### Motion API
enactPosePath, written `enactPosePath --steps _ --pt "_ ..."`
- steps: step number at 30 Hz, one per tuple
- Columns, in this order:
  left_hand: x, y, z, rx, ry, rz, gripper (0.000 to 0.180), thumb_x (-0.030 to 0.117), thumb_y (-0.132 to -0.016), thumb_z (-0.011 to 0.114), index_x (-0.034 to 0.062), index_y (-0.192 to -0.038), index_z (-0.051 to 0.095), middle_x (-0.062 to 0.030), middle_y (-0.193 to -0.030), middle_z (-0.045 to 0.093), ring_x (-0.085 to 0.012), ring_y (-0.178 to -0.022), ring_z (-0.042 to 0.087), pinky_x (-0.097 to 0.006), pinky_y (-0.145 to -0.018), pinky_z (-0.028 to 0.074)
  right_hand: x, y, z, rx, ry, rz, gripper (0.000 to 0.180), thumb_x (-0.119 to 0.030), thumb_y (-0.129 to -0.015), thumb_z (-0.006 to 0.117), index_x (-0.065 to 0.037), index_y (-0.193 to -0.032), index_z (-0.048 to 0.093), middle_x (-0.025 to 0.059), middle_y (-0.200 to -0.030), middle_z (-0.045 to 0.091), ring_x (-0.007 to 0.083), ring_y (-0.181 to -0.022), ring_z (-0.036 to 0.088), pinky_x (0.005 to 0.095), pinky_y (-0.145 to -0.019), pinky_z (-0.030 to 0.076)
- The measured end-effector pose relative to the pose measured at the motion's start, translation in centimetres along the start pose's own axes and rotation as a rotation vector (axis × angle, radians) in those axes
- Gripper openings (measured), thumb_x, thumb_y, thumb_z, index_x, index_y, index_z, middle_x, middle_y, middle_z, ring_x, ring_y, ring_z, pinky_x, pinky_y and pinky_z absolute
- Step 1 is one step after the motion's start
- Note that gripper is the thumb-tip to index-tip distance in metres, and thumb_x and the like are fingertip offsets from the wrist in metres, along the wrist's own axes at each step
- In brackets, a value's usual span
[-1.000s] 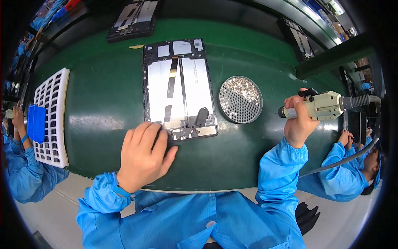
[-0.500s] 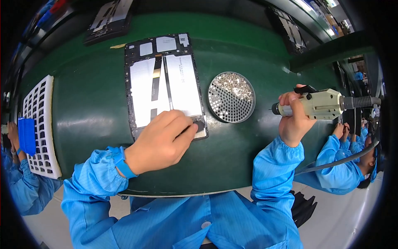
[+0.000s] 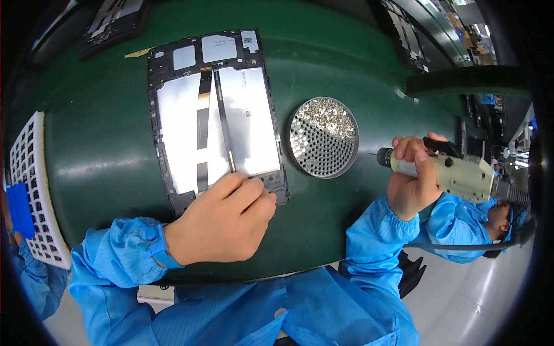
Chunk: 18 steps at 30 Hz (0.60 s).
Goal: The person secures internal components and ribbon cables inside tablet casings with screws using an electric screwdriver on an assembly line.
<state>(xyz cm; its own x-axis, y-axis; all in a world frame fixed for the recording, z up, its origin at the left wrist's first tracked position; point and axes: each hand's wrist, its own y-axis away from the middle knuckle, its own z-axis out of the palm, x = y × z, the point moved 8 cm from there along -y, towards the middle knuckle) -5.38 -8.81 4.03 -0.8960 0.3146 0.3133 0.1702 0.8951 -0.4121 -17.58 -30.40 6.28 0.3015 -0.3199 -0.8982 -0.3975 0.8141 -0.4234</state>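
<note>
An opened tablet body [image 3: 245,127] lies on the green bench, its silver inner panel crossed by ribbon cables [image 3: 203,124]. My left hand [image 3: 222,222] rests over the near edge of this tablet, thumb and fingers drawn together. Whatever sits between those fingertips is hidden. Just beyond them, dark small parts show at the tablet's near right corner. My right hand [image 3: 412,173] grips a pale electric screwdriver [image 3: 464,177], raised over the bench with its bit pointing left. Between the hands stands a round dish [image 3: 323,137] of small metal screws with a perforated plate.
At left is a white foam tray [image 3: 43,196] of small dark parts, a blue piece [image 3: 22,210] over its edge. More tablet bodies lie at far left [image 3: 115,20] and far right [image 3: 399,34]. A cable hangs at right, where a co-worker [image 3: 461,225] sits.
The small dark part seen at my left fingertips no longer shows there; that hand has drawn back slightly. The screwdriver's rear end has dipped. The whole view has shifted a little.
</note>
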Motion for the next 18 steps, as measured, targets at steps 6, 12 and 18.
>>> enactPosePath --steps 6,12,18 --pt "-0.8 0.3 -0.1 -0.065 -0.016 0.039 0.021 0.005 -0.070 0.070 -0.0041 -0.089 0.068 -0.0138 -0.092 0.061 -0.0272 -0.092 0.059 -0.040 -0.084 0.048 -0.8 0.4 6.3 -0.177 -0.192 0.002 0.035 -0.007 -0.081 0.061 -0.003 -0.113 0.047 0.0095 -0.066 0.052 0.0228 -0.060 0.054 0.0427 -0.065 0.048" --pt "-2.0 0.7 0.0 -0.015 0.057 -0.075 0.023 0.009 -0.075 0.066 -0.0001 -0.096 0.066 -0.0181 -0.103 0.062 -0.0326 -0.105 0.057 -0.044 -0.093 0.045 1.4 -0.2 11.4 -0.264 -0.215 0.115 0.037 0.006 -0.077 0.059 -0.003 -0.110 0.046 0.0110 -0.069 0.055 0.0204 -0.063 0.054 0.0406 -0.067 0.050" --pt "-2.9 0.4 -0.1 -0.034 0.068 -0.162 0.022 0.010 -0.077 0.065 0.0035 -0.098 0.067 -0.0207 -0.111 0.061 -0.0352 -0.111 0.055 -0.048 -0.098 0.042 2.9 -0.2 12.2 -0.265 -0.230 0.187 0.038 0.009 -0.073 0.052 -0.002 -0.109 0.046 0.0115 -0.070 0.054 0.0201 -0.060 0.052 0.0405 -0.067 0.049"
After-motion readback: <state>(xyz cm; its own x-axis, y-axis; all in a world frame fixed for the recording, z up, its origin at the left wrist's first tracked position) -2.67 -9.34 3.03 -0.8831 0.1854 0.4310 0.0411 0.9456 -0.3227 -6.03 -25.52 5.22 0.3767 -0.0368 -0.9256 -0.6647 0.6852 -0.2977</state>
